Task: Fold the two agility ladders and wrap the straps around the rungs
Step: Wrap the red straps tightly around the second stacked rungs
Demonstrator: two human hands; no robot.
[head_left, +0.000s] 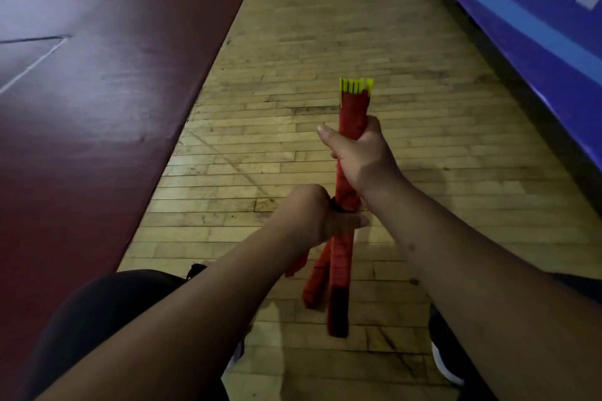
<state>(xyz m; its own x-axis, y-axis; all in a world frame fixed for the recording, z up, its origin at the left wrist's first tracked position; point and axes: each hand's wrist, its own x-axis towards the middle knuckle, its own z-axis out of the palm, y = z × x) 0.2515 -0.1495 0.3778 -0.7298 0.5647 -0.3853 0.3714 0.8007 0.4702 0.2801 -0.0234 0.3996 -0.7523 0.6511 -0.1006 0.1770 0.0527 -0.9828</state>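
Looks down past two bare forearms (195, 303) and a dark-clad knee (97, 309), nearest the lens. Grasps the folded agility ladder (345, 185), yellow rungs (355, 85) bundled upright in red strap (353, 114), with the right hand (361, 156) clenched round its upper part and the left hand (312, 218) gripping lower down, thumb across the wrap. Leaves loose strap ends (314, 283) hanging at the ladder's foot over the wood floor (293, 42), maroon mat (97, 91) to the ladder's left, blue panel (521, 10) to its right.

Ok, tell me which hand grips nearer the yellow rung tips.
The right hand, wrapped round the red bundle just under the yellow tips; the left hand holds lower, mid-bundle.
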